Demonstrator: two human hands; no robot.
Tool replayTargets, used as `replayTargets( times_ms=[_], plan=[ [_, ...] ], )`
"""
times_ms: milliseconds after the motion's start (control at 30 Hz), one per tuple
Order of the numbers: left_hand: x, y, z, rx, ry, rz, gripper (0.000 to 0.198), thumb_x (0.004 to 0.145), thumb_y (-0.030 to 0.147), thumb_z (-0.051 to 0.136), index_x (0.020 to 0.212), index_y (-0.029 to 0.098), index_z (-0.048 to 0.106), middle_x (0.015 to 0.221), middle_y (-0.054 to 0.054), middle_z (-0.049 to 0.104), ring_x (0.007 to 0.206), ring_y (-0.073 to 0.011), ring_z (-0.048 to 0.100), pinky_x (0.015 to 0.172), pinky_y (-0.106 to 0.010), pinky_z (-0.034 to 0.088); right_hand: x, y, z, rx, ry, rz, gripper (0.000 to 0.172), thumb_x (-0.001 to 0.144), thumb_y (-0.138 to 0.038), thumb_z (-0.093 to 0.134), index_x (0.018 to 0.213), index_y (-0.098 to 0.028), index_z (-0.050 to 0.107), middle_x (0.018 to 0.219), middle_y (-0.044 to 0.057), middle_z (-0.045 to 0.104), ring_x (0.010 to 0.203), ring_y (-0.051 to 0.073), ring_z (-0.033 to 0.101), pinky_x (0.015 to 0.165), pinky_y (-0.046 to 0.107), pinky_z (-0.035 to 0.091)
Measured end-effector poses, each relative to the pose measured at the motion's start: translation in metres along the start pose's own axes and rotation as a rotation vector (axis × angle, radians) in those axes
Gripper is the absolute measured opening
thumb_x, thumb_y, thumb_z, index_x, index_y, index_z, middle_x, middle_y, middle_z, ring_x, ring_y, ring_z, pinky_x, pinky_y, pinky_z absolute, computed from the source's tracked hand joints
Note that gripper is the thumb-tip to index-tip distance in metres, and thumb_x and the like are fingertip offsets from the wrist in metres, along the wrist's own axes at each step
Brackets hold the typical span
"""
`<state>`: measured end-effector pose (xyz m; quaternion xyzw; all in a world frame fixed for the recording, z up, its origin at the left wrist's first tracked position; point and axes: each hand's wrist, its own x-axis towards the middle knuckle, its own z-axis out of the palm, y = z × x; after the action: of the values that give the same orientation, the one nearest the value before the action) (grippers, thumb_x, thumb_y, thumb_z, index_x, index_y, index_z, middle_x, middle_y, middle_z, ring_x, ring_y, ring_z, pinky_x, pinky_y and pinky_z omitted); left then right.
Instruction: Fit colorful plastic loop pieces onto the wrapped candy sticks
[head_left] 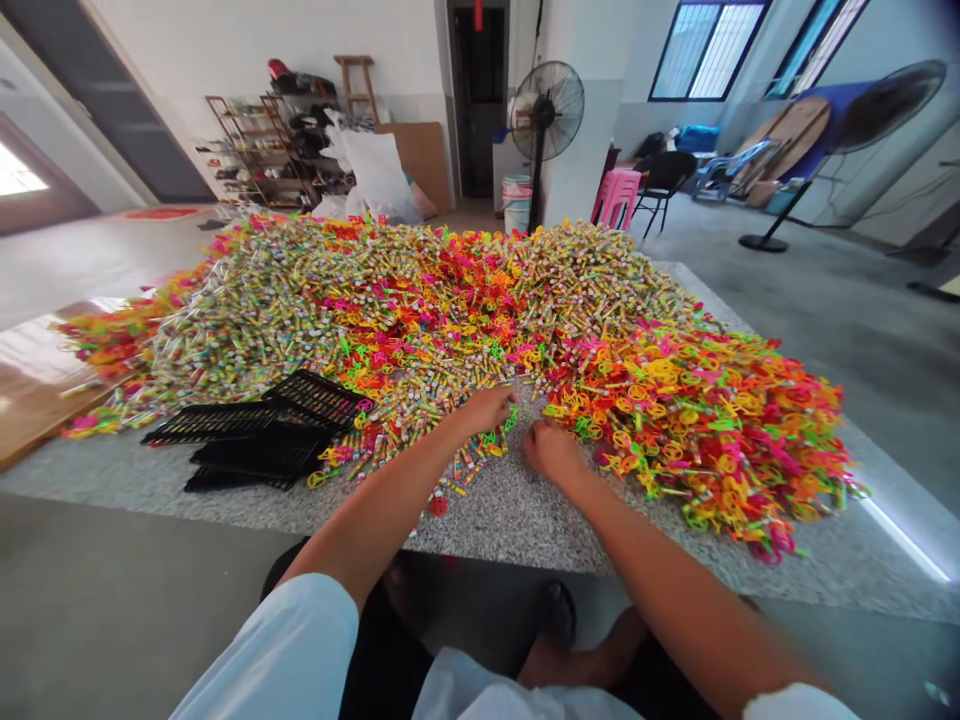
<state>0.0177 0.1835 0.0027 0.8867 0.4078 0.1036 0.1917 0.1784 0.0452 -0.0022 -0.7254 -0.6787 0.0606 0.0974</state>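
Note:
My left hand (491,408) reaches over the front of the heap, its fingers pinched together at a bright green plastic piece (511,416). To its right, my right hand (553,448) rests low by the stone tabletop with its fingers curled; what they hold, if anything, is hidden. Short printed tubes (427,405) in yellow and white lie in a big heap around the left hand. Beside the right hand spreads a pile of looped plastic pieces (690,410) in orange, yellow, pink and green.
Black slotted plastic trays (259,445) lie stacked loosely at the left of the grey stone table (495,525). Beyond the table stand a fan (546,108), a shoe rack (259,150), white sacks (375,170) and pink stools (619,195). A wooden surface (34,415) adjoins at left.

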Motion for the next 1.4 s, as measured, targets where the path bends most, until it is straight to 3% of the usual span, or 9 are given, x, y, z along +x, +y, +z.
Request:
replayTargets(
  times_ms=[200, 300, 533, 700, 833, 967, 1100, 1233, 1400],
  plan=[
    [-0.019, -0.009, -0.006, -0.133, 0.117, -0.063, 0.032, 0.085, 0.019, 0.060, 0.115, 0.020, 0.069, 0.087, -0.001, 0.072, 0.077, -0.0146, 0.066, 0.072, -0.023, 0.048, -0.005, -0.032, 0.011, 0.090, 0.040, -0.025, 0.041, 0.100, -0.050, 0.047, 0.113, -0.015, 0.065, 0.117, 0.015, 0.064, 0.089, 0.023, 0.068, 0.075, 0.031, 0.047],
    [-0.034, -0.013, -0.018, -0.146, 0.210, -0.089, 0.030, 0.086, 0.022, 0.061, 0.115, 0.021, 0.070, 0.092, -0.001, 0.073, 0.082, -0.0149, 0.067, 0.076, -0.023, 0.049, -0.010, -0.038, 0.017, 0.096, 0.048, -0.027, 0.034, 0.099, -0.044, 0.051, 0.114, -0.017, 0.064, 0.116, 0.013, 0.062, 0.089, 0.022, 0.067, 0.073, 0.030, 0.046],
    [-0.061, -0.027, -0.048, -0.070, 0.268, -0.261, 0.029, 0.093, 0.027, 0.051, 0.110, 0.022, 0.074, 0.096, -0.003, 0.075, 0.084, -0.0163, 0.067, 0.076, -0.024, 0.049, -0.020, -0.028, 0.026, 0.099, 0.107, -0.030, 0.022, 0.099, -0.031, 0.049, 0.110, -0.020, 0.064, 0.109, 0.009, 0.062, 0.084, 0.019, 0.065, 0.070, 0.028, 0.041],
    [-0.048, -0.002, -0.031, 0.048, 0.133, -0.260, 0.033, 0.092, 0.042, 0.056, 0.112, 0.023, 0.074, 0.103, -0.006, 0.075, 0.095, -0.0212, 0.069, 0.084, -0.029, 0.051, -0.030, -0.026, 0.034, 0.118, 0.203, -0.031, 0.023, 0.101, -0.032, 0.048, 0.111, -0.021, 0.066, 0.106, 0.007, 0.062, 0.089, 0.018, 0.062, 0.074, 0.027, 0.040],
    [-0.031, 0.020, -0.009, 0.172, 0.051, -0.276, 0.056, 0.082, 0.056, 0.069, 0.128, 0.024, 0.067, 0.121, -0.013, 0.069, 0.111, -0.0309, 0.066, 0.092, -0.038, 0.052, -0.033, -0.026, 0.036, 0.144, 0.225, 0.015, 0.023, 0.100, -0.030, 0.048, 0.111, -0.019, 0.066, 0.108, 0.008, 0.064, 0.087, 0.017, 0.062, 0.074, 0.027, 0.040],
    [-0.028, 0.024, -0.007, 0.202, -0.004, -0.259, 0.058, 0.080, 0.047, 0.074, 0.132, 0.025, 0.064, 0.123, -0.014, 0.066, 0.113, -0.0318, 0.065, 0.094, -0.039, 0.051, -0.032, -0.027, 0.035, 0.143, 0.232, 0.083, 0.023, 0.101, -0.029, 0.047, 0.109, -0.018, 0.066, 0.109, 0.008, 0.064, 0.086, 0.017, 0.062, 0.072, 0.027, 0.040],
    [-0.048, 0.021, -0.018, 0.210, 0.093, -0.237, 0.058, 0.088, 0.042, 0.067, 0.142, 0.025, 0.055, 0.130, -0.015, 0.060, 0.115, -0.0310, 0.063, 0.096, -0.040, 0.049, -0.032, -0.028, 0.031, 0.121, 0.197, 0.082, 0.028, 0.102, -0.033, 0.046, 0.114, -0.019, 0.066, 0.113, 0.009, 0.062, 0.086, 0.018, 0.062, 0.070, 0.027, 0.041],
    [-0.083, 0.022, -0.024, 0.215, 0.078, -0.074, 0.038, 0.092, 0.047, 0.061, 0.119, 0.021, 0.069, 0.117, -0.013, 0.065, 0.113, -0.0279, 0.062, 0.100, -0.037, 0.046, -0.032, -0.027, 0.027, 0.131, 0.135, 0.045, 0.035, 0.104, -0.040, 0.042, 0.124, -0.023, 0.065, 0.117, 0.009, 0.060, 0.088, 0.017, 0.062, 0.070, 0.026, 0.041],
    [-0.113, 0.041, -0.012, 0.283, 0.095, -0.283, 0.055, 0.086, 0.067, 0.059, 0.111, 0.019, 0.070, 0.112, -0.015, 0.064, 0.106, -0.0311, 0.063, 0.092, -0.040, 0.049, -0.030, -0.023, 0.031, 0.231, 0.137, 0.073, 0.032, 0.103, -0.038, 0.045, 0.115, -0.021, 0.070, 0.115, 0.009, 0.063, 0.090, 0.017, 0.062, 0.076, 0.026, 0.042]
  ],
)
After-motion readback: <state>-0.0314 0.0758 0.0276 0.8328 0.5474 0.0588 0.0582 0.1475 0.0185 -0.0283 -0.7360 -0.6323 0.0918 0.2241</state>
